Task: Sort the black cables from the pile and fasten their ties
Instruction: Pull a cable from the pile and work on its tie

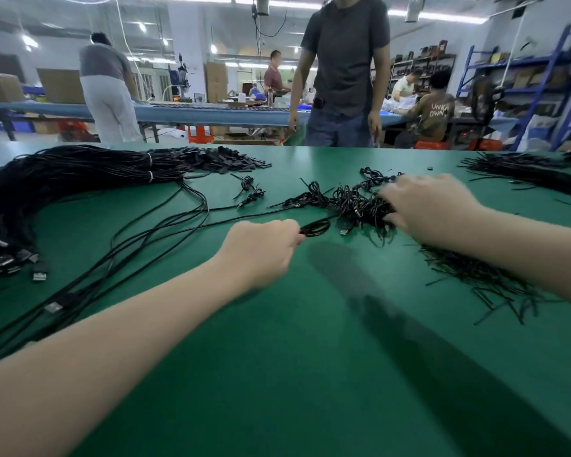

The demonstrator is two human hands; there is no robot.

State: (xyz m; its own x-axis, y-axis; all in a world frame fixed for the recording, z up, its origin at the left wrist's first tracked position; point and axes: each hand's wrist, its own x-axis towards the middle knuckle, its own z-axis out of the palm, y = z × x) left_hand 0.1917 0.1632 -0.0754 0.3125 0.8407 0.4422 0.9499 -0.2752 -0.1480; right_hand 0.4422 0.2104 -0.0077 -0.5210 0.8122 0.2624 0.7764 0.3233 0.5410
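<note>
Green table top (277,357): carries everything here.
Left hand (261,249): fingers curled round a small coiled black cable (315,228), near the table's middle.
Right hand (432,206): blurred, seemingly spread flat on the pile of coiled cables (353,202).
Ties (482,278): loose heap toward the right edge.
Long cable bundle (63,176): far left corner.

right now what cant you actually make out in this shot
Head view, the only one:
- Right hand: motion-blurred, and its fingertips sink into the coiled cable pile, so its grip cannot be told.
- Left hand: the hand's back covers how much of the small cable loop it pinches.
- Large cable bundle: cut off by the left edge.
- Loose ties: partly under the right forearm.
- Whether any coil is already tied: too small.
</note>
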